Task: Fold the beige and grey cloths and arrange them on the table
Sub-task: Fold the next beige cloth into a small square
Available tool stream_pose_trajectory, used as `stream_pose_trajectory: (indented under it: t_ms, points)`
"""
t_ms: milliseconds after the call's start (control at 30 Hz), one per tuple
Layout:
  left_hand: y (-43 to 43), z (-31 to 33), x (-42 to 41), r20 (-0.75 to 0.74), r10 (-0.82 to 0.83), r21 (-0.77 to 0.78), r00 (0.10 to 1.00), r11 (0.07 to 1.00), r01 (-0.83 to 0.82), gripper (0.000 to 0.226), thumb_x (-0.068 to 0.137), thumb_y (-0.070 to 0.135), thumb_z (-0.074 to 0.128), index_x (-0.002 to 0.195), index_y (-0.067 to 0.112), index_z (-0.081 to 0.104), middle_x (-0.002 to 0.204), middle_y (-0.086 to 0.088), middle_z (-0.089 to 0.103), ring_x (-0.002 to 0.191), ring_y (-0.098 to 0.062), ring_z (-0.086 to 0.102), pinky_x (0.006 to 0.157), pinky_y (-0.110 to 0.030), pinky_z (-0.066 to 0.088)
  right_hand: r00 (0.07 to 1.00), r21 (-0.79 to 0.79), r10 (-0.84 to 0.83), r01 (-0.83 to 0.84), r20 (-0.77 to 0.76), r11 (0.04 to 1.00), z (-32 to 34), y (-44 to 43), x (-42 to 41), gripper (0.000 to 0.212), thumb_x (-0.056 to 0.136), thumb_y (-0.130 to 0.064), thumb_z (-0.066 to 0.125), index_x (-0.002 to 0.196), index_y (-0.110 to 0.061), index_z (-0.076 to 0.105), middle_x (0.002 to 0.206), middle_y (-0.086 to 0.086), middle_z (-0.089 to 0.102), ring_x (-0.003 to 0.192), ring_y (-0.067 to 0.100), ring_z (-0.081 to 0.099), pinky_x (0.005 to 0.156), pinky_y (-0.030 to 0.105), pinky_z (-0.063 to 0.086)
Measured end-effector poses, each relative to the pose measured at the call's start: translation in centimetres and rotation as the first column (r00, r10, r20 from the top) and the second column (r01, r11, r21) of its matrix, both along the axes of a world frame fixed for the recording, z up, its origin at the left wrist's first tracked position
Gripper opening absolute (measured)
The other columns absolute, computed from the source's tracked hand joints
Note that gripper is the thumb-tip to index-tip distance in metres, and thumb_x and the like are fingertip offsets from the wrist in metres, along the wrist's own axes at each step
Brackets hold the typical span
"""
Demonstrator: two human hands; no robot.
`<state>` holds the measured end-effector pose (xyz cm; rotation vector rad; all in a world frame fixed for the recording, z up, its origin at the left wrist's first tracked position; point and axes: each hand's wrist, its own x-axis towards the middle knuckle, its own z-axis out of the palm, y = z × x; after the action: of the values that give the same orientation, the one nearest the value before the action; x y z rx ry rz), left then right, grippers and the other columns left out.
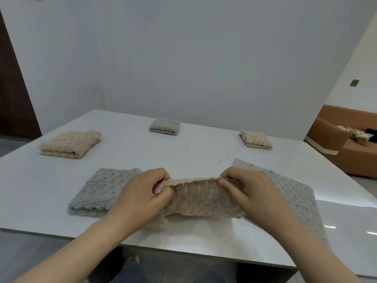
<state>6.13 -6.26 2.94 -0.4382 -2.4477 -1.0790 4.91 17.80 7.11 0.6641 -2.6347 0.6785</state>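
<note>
Near the front edge of the white glossy table, the left hand and the right hand hold a beige fluffy cloth between them. Each hand pinches one upper corner of it, with the fingers curled around the fabric, so both hands are closed on the cloth. The top edge is stretched straight from one hand to the other, and the rest hangs down from it. The lower edge is at the table top, but I cannot tell if it really touches.

Just beside the left hand lies a folded grey fluffy cloth in two layers; the hand hides its right part. On the other side a flat grey cloth is spread on the table, and the right hand and forearm are over a part of it.

Farther back there are three folded pieces, well apart from each other: a large folded beige cloth at the left, a small folded grey cloth in the middle, and a small folded beige cloth at the right.

Behind the table at the right stands an orange-brown sofa with some light and dark things on its seat.
</note>
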Motion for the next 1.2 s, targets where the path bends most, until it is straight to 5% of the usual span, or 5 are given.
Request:
stream_pose_trajectory:
  t_ms: [533, 700, 833, 967, 1200]
  points:
    - [-4.8, 3.9, -0.9, -0.061, 0.148, 0.028, 0.987, 0.989, -0.147, 0.020, 0.090, 0.016, 0.059, 0.075, 0.026, 0.066, 0.068, 0.004, 0.066, 0.068, -0.012, 0.059, 0.062, -0.033, 0.046, 0.971, -0.123, -0.096, 0.070, -0.218, 0.990, 3.4, 1.0, -1.8, 0.015, 0.087, -0.030, 0.065, 0.072, -0.027, 0.065, 0.060, -0.017, 0.060, 0.063, 0.001, 0.058, 0.057, 0.030, 0.047]
    - [-5.3, 5.2, -1.7, -0.072, 0.192, 0.130, 0.979, 0.975, -0.182, 0.020, 0.089, 0.018, 0.061, 0.072, 0.027, 0.067, 0.072, 0.008, 0.067, 0.068, -0.011, 0.059, 0.055, -0.014, 0.039, 0.957, -0.125, -0.121, 0.091, -0.262, 0.988, 5.0, 1.0, -2.5, 0.006, 0.086, -0.022, 0.068, 0.080, -0.024, 0.069, 0.073, -0.016, 0.066, 0.073, 0.002, 0.061, 0.064, 0.031, 0.051]
    - [-5.5, 6.4, -2.1, -0.104, 0.230, 0.159, 0.968, 0.964, -0.212, 0.019, 0.089, 0.020, 0.062, 0.071, 0.026, 0.066, 0.065, 0.003, 0.066, 0.066, -0.012, 0.059, 0.056, -0.021, 0.042, 0.943, -0.132, -0.117, 0.079, -0.310, 0.988, 6.1, 0.8, -2.8, 0.005, 0.086, -0.020, 0.067, 0.083, -0.023, 0.071, 0.076, -0.016, 0.067, 0.075, 0.006, 0.063, 0.067, 0.036, 0.053]
    - [-5.1, 7.7, -2.2, -0.147, 0.242, 0.233, 0.959, 0.951, -0.204, 0.018, 0.088, 0.019, 0.064, 0.071, 0.020, 0.065, 0.065, -0.003, 0.065, 0.066, -0.013, 0.057, 0.051, -0.011, 0.037, 0.933, -0.207, -0.149, 0.084, -0.327, 0.975, 7.4, 0.7, -3.0, 0.005, 0.086, -0.022, 0.068, 0.083, -0.022, 0.071, 0.076, -0.015, 0.068, 0.077, 0.006, 0.064, 0.067, 0.040, 0.054]
    - [-5.1, 10.3, -2.0, -0.228, 0.257, 0.329, 0.939, 0.928, -0.174, 0.015, 0.087, 0.021, 0.066, 0.073, 0.016, 0.064, 0.067, -0.010, 0.064, 0.064, -0.016, 0.056, 0.052, -0.013, 0.037, 0.907, -0.319, -0.177, 0.050, -0.383, 0.946, 9.9, 0.5, -2.3, 0.002, 0.082, -0.021, 0.074, 0.081, -0.021, 0.072, 0.075, -0.017, 0.067, 0.076, 0.001, 0.062, 0.068, 0.031, 0.053]
